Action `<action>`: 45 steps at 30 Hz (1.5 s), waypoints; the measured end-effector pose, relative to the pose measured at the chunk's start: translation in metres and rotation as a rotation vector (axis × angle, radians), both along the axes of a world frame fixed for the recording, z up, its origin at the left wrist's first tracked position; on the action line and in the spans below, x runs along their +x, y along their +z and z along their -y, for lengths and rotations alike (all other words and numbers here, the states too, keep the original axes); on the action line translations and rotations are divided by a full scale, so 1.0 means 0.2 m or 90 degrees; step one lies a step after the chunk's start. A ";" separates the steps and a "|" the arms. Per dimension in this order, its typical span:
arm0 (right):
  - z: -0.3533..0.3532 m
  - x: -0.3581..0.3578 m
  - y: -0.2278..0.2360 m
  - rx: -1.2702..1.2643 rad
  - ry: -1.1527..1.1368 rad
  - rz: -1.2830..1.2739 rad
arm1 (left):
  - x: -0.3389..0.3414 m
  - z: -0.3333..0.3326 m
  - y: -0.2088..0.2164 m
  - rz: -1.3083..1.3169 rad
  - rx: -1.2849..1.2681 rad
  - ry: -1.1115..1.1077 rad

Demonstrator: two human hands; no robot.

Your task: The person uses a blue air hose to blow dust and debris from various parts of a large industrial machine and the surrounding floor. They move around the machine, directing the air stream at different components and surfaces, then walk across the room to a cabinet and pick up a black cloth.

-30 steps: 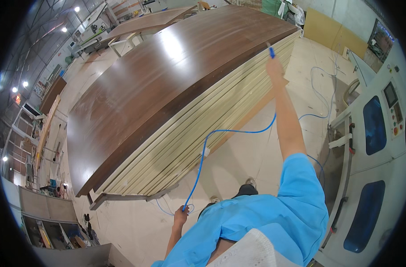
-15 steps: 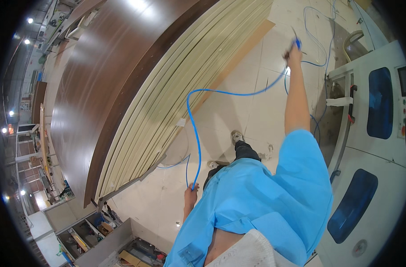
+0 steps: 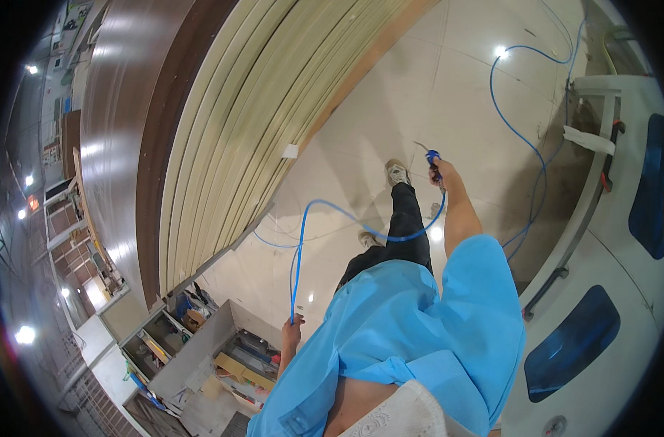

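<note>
Nozzle tool [image 3: 434,161] in the right hand [image 3: 446,176], blue hose [image 3: 397,239] in the left hand [image 3: 291,332]

In the head view, the nozzle tool is held out in front of the person, above the tiled floor [image 3: 467,95], between the stack of panels [image 3: 230,131] and the pale machine [image 3: 623,255]. It has a bright blue body with darker parts below, and a thin, bent tip leading off toward the upper left. The fingers of the right hand are wrapped around it in a fist. The tool is small here and partly covered by the hand, so I cannot tell whether any trigger is pressed.

The blue hose is smooth and evenly coloured. From just under the right fist it sags, rises into a rounded bend, then drops to the left hand, whose fingers are curled closed around it low on the person's left side.

The stack of panels shows cream edges, with a dark brown panel [image 3: 110,153] on top and a white scrap [image 3: 290,151] at its lower edge. A floor hose [image 3: 525,138], also blue, loops near the pale machine. Below the nozzle tool, a shoe [image 3: 398,173] stands on the tiles; a grey bin [image 3: 255,320] with mixed items sits at lower left.
</note>
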State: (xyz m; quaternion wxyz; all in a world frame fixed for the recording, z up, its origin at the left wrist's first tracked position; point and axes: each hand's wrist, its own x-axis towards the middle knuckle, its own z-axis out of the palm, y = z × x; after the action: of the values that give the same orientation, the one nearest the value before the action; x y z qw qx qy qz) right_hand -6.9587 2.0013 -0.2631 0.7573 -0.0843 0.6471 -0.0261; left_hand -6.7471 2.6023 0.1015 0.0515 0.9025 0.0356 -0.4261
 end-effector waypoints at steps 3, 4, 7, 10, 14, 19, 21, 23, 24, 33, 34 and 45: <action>0.06 0.21 0.10 -0.168 -0.004 0.097 | -0.12 -0.08 -0.03 0.008 -0.030 0.016; 0.14 0.32 0.13 -0.232 -0.081 0.033 | -0.17 -0.12 -0.05 0.009 -0.057 0.021; 0.38 0.52 0.32 -0.467 -0.126 -0.087 | -0.30 -0.24 -0.15 0.016 -0.099 0.071; 0.54 0.65 0.46 -0.592 -0.145 -0.335 | -0.46 -0.41 -0.24 0.037 -0.147 0.141; 0.39 0.61 0.52 -0.493 -0.266 -0.115 | -0.80 -0.72 -0.41 0.109 -0.187 0.208; -0.53 0.67 0.34 -0.358 -0.034 0.020 | -1.35 -1.25 -0.59 0.127 -0.044 0.299; -0.99 0.65 0.23 -0.301 0.352 -0.015 | -1.58 -1.45 -0.60 0.078 0.081 0.294; -1.58 0.75 0.15 -0.242 0.342 0.080 | -1.79 -1.63 -0.51 0.168 0.101 0.302; -1.85 0.79 0.14 -0.151 0.374 0.151 | -1.88 -1.72 -0.45 0.182 0.122 0.327; -3.57 1.36 0.50 -0.559 1.067 0.177 | -2.17 -2.02 -0.35 0.327 0.078 0.670; -3.67 1.44 0.55 -0.588 1.118 0.245 | -2.16 -2.02 -0.38 0.327 0.068 0.677; -5.21 1.76 0.89 -0.797 1.781 0.735 | -1.39 -2.39 -0.41 0.281 -0.078 0.668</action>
State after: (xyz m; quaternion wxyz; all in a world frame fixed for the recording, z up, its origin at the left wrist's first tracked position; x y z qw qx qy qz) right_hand -6.6073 3.0428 -0.0847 -0.1671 0.8255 0.3913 -0.3709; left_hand -7.0241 3.0807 0.0204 0.3144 0.8268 0.4429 -0.1459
